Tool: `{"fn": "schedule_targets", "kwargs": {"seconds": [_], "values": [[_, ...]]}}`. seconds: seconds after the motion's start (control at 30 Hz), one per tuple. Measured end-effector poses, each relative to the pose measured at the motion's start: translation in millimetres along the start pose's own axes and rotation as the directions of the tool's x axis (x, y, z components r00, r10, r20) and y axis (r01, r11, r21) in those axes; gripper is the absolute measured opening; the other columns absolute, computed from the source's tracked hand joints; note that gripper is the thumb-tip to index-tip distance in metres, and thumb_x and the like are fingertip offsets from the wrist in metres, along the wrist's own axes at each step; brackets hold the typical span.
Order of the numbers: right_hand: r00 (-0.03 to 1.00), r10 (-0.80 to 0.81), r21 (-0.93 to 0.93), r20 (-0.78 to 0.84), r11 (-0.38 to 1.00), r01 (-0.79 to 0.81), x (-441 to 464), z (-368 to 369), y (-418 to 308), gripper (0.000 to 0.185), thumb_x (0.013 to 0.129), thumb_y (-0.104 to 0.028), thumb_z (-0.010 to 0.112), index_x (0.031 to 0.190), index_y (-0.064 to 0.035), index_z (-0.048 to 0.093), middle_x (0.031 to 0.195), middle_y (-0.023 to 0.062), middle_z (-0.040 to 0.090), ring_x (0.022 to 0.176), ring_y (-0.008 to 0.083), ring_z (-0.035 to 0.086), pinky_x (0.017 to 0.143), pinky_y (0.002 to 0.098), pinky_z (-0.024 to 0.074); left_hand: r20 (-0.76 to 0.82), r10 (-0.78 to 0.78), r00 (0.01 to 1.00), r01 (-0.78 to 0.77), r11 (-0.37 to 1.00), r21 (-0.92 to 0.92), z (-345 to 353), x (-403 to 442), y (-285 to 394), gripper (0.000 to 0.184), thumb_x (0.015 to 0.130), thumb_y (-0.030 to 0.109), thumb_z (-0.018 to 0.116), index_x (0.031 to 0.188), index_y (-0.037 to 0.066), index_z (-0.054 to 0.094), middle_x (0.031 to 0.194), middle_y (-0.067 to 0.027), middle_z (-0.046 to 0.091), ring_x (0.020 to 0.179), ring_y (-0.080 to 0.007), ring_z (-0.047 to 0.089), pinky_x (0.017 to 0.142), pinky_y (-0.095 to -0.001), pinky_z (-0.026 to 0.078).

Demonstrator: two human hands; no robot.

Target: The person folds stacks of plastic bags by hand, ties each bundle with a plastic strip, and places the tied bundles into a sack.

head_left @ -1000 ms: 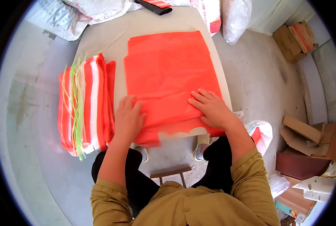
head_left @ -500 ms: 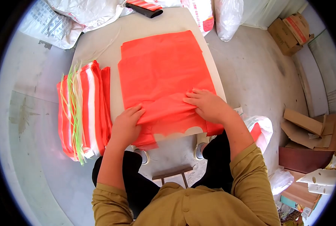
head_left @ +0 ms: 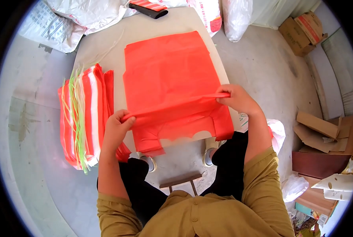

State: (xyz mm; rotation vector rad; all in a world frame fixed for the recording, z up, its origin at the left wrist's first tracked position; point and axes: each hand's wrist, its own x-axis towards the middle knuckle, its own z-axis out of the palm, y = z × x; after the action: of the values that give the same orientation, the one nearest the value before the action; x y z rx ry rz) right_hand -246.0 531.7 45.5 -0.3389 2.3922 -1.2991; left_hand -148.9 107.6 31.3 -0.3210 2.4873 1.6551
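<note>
A flat stack of red plastic bags (head_left: 168,71) lies in the middle of the table, its handle ends with curved cut-outs towards me. My left hand (head_left: 118,127) is closed on the left edge of the top red bag. On the opposite edge, my right hand (head_left: 239,98) pinches the same bag between thumb and fingers. Between both hands the plastic is raised in a straight fold across the stack. Left of it, a thick pile of folded red-and-white bundles (head_left: 91,114) carries green ties (head_left: 78,118) on top.
The pale table (head_left: 105,47) narrows towards the back. A black-and-red striped roll (head_left: 148,10) rests at its far edge, with white sacks (head_left: 93,15) behind. Cardboard boxes (head_left: 303,33) stand at right. A wooden stool (head_left: 180,181) is below me, a white bag (head_left: 277,132) beside my right leg.
My hands have moved outward from lying on the red plastic to gripping its two side edges. The plastic between them is now pulled taut and lifted into a fold.
</note>
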Motion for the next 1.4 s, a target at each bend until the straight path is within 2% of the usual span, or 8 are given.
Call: {"fn": "schedule_targets", "kwargs": {"seconds": [0.13, 0.33, 0.43, 0.53, 0.73, 1.03, 1.13, 1.4], "values": [[0.949, 0.085, 0.101, -0.304, 0.993, -0.057, 24, 10, 14, 0.025, 0.098, -0.013, 0.066, 0.119, 0.0002, 0.065, 0.096, 0.0039, 0.069, 0.089, 0.0129, 0.064, 0.081, 0.0294, 0.0526, -0.247, -0.069, 0.967, 0.019, 0.979, -0.201, 20, 15, -1, 0.044, 0.098, 0.011, 0.065, 0.141, 0.004, 0.053, 0.093, -0.0045, 0.068, 0.084, -0.0098, 0.061, 0.077, -0.0272, 0.05], [0.845, 0.0, -0.012, -0.534, 1.0, -0.007, 58, 40, 59, 0.047, 0.096, -0.03, 0.066, 0.135, -0.0055, 0.061, 0.123, 0.0215, 0.07, 0.111, 0.0346, 0.069, 0.094, 0.0423, 0.0527, -0.216, 0.003, 0.976, -0.022, 0.996, -0.083, 31, 30, -13, 0.053, 0.098, 0.006, 0.061, 0.149, 0.004, 0.047, 0.123, -0.0102, 0.067, 0.114, -0.0157, 0.061, 0.099, -0.0298, 0.048], [0.882, 0.007, 0.042, -0.471, 0.999, 0.014, 61, 40, 65, 0.046, 0.098, -0.027, 0.063, 0.139, -0.0063, 0.059, 0.134, 0.0223, 0.066, 0.123, 0.0386, 0.064, 0.102, 0.043, 0.0498, -0.214, 0.067, 0.975, -0.059, 0.997, 0.042, 32, 32, -21, 0.05, 0.097, 0.005, 0.061, 0.146, 0.004, 0.053, 0.136, -0.0102, 0.063, 0.12, -0.0184, 0.059, 0.104, -0.0305, 0.046], [0.909, -0.087, 0.008, -0.406, 0.995, 0.099, 61, 39, 65, 0.043, 0.101, -0.016, 0.063, 0.143, -0.0095, 0.057, 0.14, 0.0119, 0.062, 0.13, 0.0226, 0.058, 0.108, 0.0345, 0.0455, -0.253, 0.001, 0.968, -0.005, 1.0, -0.014, 35, 30, -14, 0.045, 0.097, 0.005, 0.062, 0.142, 0.004, 0.06, 0.138, -0.0095, 0.064, 0.122, -0.0194, 0.06, 0.107, -0.0308, 0.046], [0.927, -0.068, -0.142, -0.368, 0.99, 0.017, 58, 40, 60, 0.04, 0.101, -0.015, 0.063, 0.14, -0.0093, 0.061, 0.141, 0.0114, 0.061, 0.125, 0.0234, 0.059, 0.106, 0.0335, 0.046, -0.332, 0.019, 0.943, 0.0, 0.998, 0.056, 39, 36, -22, 0.043, 0.097, 0.005, 0.064, 0.14, 0.005, 0.064, 0.133, -0.0117, 0.066, 0.119, -0.0211, 0.063, 0.102, -0.0306, 0.05], [0.96, 0.082, 0.205, -0.269, 0.978, -0.026, 48, 30, 57, 0.042, 0.101, -0.014, 0.063, 0.143, -0.0094, 0.061, 0.141, 0.0082, 0.061, 0.122, 0.0194, 0.058, 0.104, 0.0324, 0.0472, -0.361, 0.186, 0.914, -0.155, 0.981, 0.113, 39, 39, -28, 0.046, 0.1, 0.008, 0.061, 0.145, 0.009, 0.06, 0.13, -0.0116, 0.065, 0.116, -0.0214, 0.063, 0.101, -0.0314, 0.049], [0.955, 0.061, 0.072, -0.291, 0.997, -0.042, 45, 31, 54, 0.042, 0.102, -0.014, 0.061, 0.144, -0.0077, 0.06, 0.141, 0.0094, 0.061, 0.123, 0.0206, 0.059, 0.104, 0.0316, 0.0476, -0.297, 0.021, 0.955, -0.015, 1.0, 0.025, 39, 38, -23, 0.048, 0.1, 0.007, 0.06, 0.148, 0.01, 0.057, 0.136, -0.0125, 0.062, 0.12, -0.0224, 0.062, 0.103, -0.0321, 0.048], [0.973, -0.007, -0.055, -0.232, 0.998, -0.006, 49, 30, 64, 0.046, 0.102, -0.014, 0.06, 0.148, -0.0109, 0.056, 0.14, 0.0103, 0.058, 0.126, 0.0229, 0.056, 0.107, 0.0329, 0.0445, -0.282, 0.025, 0.959, -0.023, 1.0, 0.01, 34, 40, -32, 0.05, 0.099, 0.006, 0.061, 0.149, 0.011, 0.057, 0.143, -0.0129, 0.057, 0.12, -0.0213, 0.06, 0.102, -0.0317, 0.049]]}}
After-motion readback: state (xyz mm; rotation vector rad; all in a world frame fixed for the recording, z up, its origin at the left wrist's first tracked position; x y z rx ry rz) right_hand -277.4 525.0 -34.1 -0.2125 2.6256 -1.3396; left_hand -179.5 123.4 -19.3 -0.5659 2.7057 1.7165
